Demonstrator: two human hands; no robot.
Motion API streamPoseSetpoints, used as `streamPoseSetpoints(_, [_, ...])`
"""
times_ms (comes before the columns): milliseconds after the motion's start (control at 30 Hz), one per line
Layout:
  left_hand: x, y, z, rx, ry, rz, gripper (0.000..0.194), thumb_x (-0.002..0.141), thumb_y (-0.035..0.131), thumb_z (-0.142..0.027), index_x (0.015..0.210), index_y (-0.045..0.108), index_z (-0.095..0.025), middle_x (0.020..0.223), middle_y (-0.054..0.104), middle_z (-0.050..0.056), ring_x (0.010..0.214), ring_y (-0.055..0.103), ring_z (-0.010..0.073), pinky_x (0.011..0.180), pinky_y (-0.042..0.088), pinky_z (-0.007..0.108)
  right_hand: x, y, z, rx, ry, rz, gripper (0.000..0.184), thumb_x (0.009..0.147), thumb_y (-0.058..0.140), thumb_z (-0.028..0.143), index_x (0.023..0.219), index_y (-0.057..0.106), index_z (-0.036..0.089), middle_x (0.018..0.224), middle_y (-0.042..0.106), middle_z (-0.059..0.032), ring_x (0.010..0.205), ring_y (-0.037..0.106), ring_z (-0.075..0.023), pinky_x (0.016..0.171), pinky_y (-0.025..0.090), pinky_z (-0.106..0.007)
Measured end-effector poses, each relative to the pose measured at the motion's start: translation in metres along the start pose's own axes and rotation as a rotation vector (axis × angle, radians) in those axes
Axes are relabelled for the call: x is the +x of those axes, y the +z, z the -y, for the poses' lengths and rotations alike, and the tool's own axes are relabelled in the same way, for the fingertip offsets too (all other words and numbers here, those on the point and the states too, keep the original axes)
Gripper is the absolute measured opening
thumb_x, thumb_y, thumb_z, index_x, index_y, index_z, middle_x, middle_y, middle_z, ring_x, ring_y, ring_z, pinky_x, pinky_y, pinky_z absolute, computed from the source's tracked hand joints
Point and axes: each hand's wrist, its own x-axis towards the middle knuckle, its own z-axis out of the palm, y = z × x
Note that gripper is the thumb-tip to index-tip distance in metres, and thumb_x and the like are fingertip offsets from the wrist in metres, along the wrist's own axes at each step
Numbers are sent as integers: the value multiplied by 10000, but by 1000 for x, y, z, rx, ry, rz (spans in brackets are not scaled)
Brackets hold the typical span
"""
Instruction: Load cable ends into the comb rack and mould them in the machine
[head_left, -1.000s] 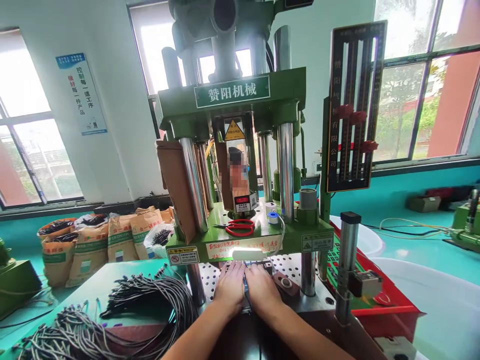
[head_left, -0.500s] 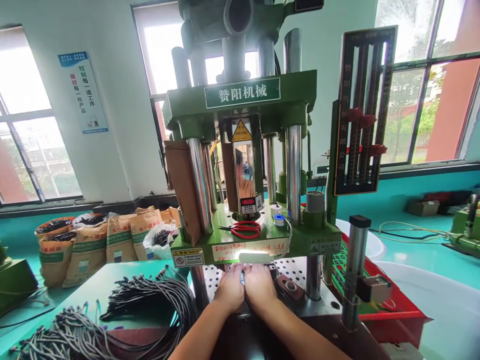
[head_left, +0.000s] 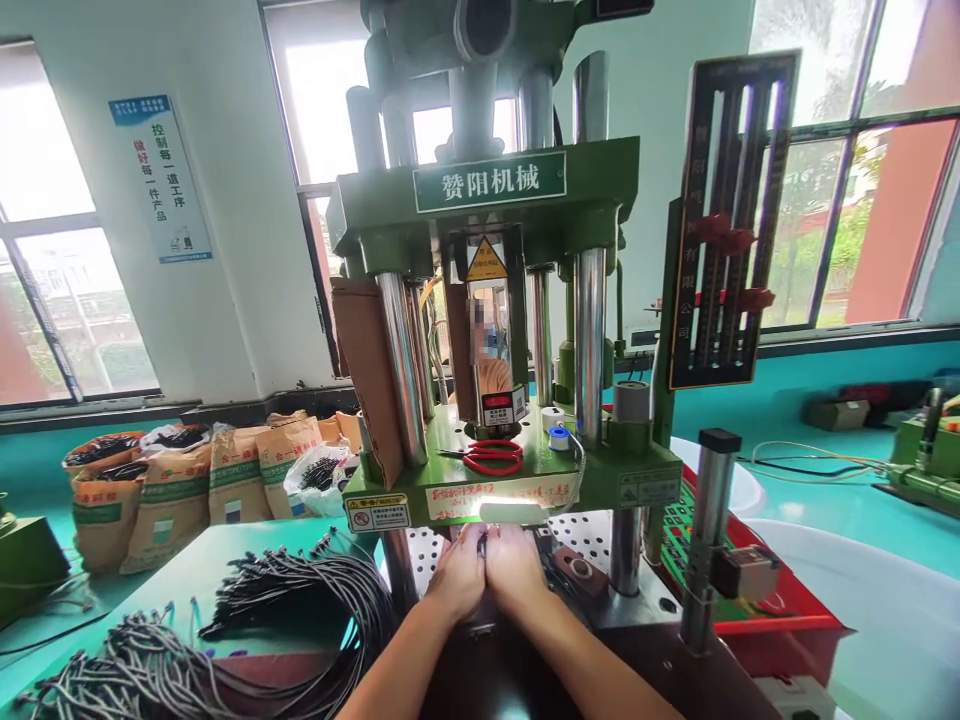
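My left hand (head_left: 460,575) and my right hand (head_left: 516,572) are side by side, touching, under the raised green crosspiece of a press (head_left: 517,465). Both have their fingers curled forward over the press bed, and the backs of the hands hide most of what they hold. Between the fingertips a small dark piece (head_left: 481,545) shows, too little of it to name. Right of my right hand, a brown block with a round metal insert (head_left: 580,566) rests on the perforated metal bed (head_left: 596,528).
Bundles of grey cables with black ends (head_left: 315,585) lie on the green table at left. Red-handled scissors (head_left: 491,456) and a blue-white tape roll (head_left: 559,438) sit on the crosspiece. Steel columns (head_left: 625,565) flank the bed. A red tray (head_left: 780,600) stands at right.
Both hands stay together over the press bed. The fingers have shifted slightly; the light bluish bit between them no longer shows, and a dark piece does. The view has moved a little.
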Motion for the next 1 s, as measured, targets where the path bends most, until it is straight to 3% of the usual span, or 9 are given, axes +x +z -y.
streamPoseSetpoints(167, [3, -5, -16, 86, 1, 31, 507, 846, 297, -204, 1332, 435, -162, 1390, 452, 76, 1300, 374, 199, 1137, 158, 396, -17, -25, -47, -30, 107, -43, 363, 904, 329, 164, 1084, 643, 137, 1070, 609, -149, 1004, 536, -273, 856, 372, -348])
streamPoseSetpoints(300, [10, 0, -41, 139, 75, 65, 515, 856, 309, -267, 1345, 438, -166, 1409, 433, 72, 1330, 334, 206, 1150, 109, 425, -22, -28, -70, -45, 151, 3, 393, 898, 349, 190, 1188, 604, 120, 1066, 621, -145, 983, 549, -264, 841, 385, -338])
streamPoseSetpoints(533, [18, 6, -54, 203, 86, 96, 516, 843, 295, -260, 1302, 486, -121, 1355, 486, 131, 1285, 403, 263, 1116, 168, 514, -14, -16, -66, -19, 166, 61, 419, 906, 315, 199, 1216, 593, 150, 1112, 630, -147, 1046, 538, -298, 847, 385, -403])
streamPoseSetpoints(733, [20, 9, -58, 202, 161, 83, 547, 826, 320, -264, 1348, 432, -147, 1369, 479, 91, 1274, 412, 233, 1110, 220, 454, -10, -9, -69, 17, 150, 80, 418, 866, 366, 161, 1226, 579, 166, 1140, 629, -140, 1056, 549, -296, 866, 376, -407])
streamPoseSetpoints(867, [22, 15, -57, 197, 152, 68, 529, 822, 308, -258, 1307, 476, -128, 1312, 529, 122, 1229, 455, 257, 1089, 240, 483, -4, -5, -69, 39, 124, 83, 378, 873, 365, 170, 1150, 621, 185, 1133, 631, -122, 1062, 545, -265, 883, 364, -364])
streamPoseSetpoints(1000, [21, 21, -54, 184, 140, 53, 523, 813, 328, -261, 1299, 474, -136, 1288, 544, 118, 1221, 456, 243, 1088, 252, 438, 0, -1, -69, 58, 107, 104, 336, 862, 399, 176, 1076, 658, 175, 1108, 637, -131, 1078, 531, -246, 920, 334, -329])
